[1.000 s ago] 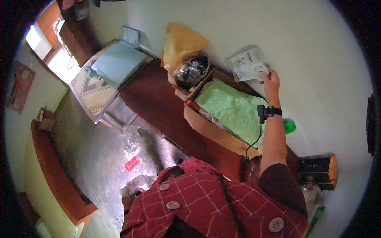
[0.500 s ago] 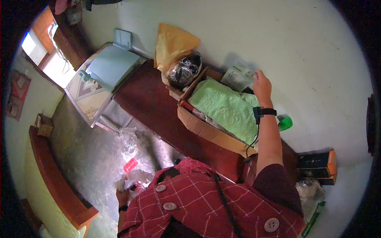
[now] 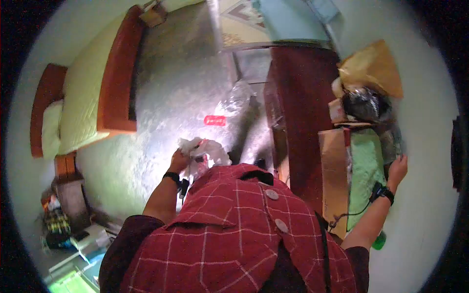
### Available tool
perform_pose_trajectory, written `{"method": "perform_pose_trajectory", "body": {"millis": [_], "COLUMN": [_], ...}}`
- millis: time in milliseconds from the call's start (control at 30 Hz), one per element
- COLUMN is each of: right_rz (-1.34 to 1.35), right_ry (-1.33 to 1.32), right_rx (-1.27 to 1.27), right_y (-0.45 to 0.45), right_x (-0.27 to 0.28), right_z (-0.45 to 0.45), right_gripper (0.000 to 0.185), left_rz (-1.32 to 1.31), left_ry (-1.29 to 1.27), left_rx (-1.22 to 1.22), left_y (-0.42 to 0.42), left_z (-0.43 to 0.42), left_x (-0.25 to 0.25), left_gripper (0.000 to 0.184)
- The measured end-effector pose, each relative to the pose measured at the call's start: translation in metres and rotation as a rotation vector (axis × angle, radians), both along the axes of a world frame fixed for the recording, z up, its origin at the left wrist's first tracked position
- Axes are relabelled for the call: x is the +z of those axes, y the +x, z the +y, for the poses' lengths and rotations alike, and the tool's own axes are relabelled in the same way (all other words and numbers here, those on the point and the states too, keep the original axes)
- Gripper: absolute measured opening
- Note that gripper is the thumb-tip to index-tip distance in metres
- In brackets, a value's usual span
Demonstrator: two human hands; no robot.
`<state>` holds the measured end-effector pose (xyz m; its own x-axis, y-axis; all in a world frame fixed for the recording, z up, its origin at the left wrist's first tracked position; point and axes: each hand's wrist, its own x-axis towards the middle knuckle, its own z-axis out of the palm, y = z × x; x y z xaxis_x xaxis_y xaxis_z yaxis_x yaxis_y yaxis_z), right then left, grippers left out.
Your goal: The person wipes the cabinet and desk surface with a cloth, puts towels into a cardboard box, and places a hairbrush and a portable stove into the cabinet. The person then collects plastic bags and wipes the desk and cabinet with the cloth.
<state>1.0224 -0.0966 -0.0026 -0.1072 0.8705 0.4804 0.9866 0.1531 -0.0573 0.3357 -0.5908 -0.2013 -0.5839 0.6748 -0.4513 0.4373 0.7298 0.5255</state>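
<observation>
My left hand is closed on a crumpled whitish plastic bag with red on it, held over the floor. On the far side of the bench, my right hand is closed at the edge of a pale, flat, printed packet, blurred here. Beside that hand lies a light green towel in a cardboard box. Each wrist wears a dark band with a small device.
A dark red bench carries the box, a black plastic bundle and a brown paper envelope. Clear plastic and a red wrapper lie on the floor. A bed frame stands left, a table ahead.
My view has swung left and down, showing the bed and more floor. The plastic bag in my left hand now shows fully. My right hand stays at the packet by the box.
</observation>
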Motion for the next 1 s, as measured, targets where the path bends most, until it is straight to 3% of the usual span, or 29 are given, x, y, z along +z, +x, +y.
{"method": "perform_pose_trajectory", "body": {"millis": [33,133,200,267,333,400,433,500,567,633,667,700,733,767,800,867,1000], "right_rz": [0.021,0.002,-0.068,-0.075,-0.092,-0.328,-0.367,-0.303,-0.045,0.033,0.417,0.319,0.102,0.140,0.194,0.040,-0.181], "right_ry": [-0.123,-0.269,-0.354,-0.409,-0.464,-0.167,-0.158,-0.076,-0.232,-0.368,-0.567,-0.612,-0.799,-0.731,-0.969,-1.088,-1.136], "right_rx": [-0.067,-0.087,-0.132,-0.091,-0.054,-0.170,-0.175,-0.165,-0.074,0.217,0.378,0.480,0.309,0.630,0.599,0.840,1.140], "right_y": [-0.007,0.012,0.018,0.025,0.023,0.009,-0.029,-0.138,-0.219,-0.265,-0.326,-0.389,-0.429,-0.470,-0.517,-0.562,-0.680], "right_x": [0.000,-0.014,-0.012,-0.019,-0.024,-0.027,0.013,0.066,0.060,0.004,-0.023,-0.039,-0.077,-0.119,-0.146,-0.269,-0.470], "right_z": [-0.001,0.023,0.027,0.031,0.027,0.016,-0.004,-0.057,-0.074,-0.063,-0.079,-0.094,-0.098,-0.105,-0.117,-0.124,-0.160], "right_gripper": [0.032,0.032,0.033,0.035,0.036,0.039,0.039,0.043,0.037,0.028,0.027,0.022,0.026,0.025,0.027,0.031,0.033], "left_rz": [-0.120,-0.019,-0.068,-0.055,0.001,0.050,-0.062,0.065,0.120,0.054,0.005,-0.087,-0.080,-0.069,-0.073,-0.227,-0.187], "left_ry": [0.101,0.020,0.080,0.041,0.062,0.081,0.106,0.078,0.053,0.020,-0.001,0.010,0.027,0.041,0.021,0.238,0.060], "left_rx": [0.202,0.242,0.321,0.399,0.389,0.367,0.402,0.290,0.243,0.348,0.450,0.646,0.671,0.693,0.703,0.859,0.753], "left_y": [-0.007,0.008,-0.001,0.008,-0.013,-0.027,-0.044,-0.076,-0.106,-0.133,-0.147,-0.158,-0.178,-0.198,-0.202,-0.203,-0.175], "left_z": [-0.021,-0.018,-0.053,-0.050,-0.088,-0.105,-0.112,-0.122,-0.129,-0.122,-0.113,-0.091,-0.100,-0.116,-0.111,-0.067,-0.022], "left_x": [-0.031,0.003,-0.036,-0.029,-0.102,-0.139,-0.136,-0.149,-0.164,-0.170,-0.163,-0.134,-0.180,-0.225,-0.224,-0.204,-0.244], "left_gripper": [0.053,0.053,0.052,0.052,0.052,0.051,0.052,0.051,0.050,0.050,0.050,0.051,0.051,0.051,0.051,0.052,0.046]}}
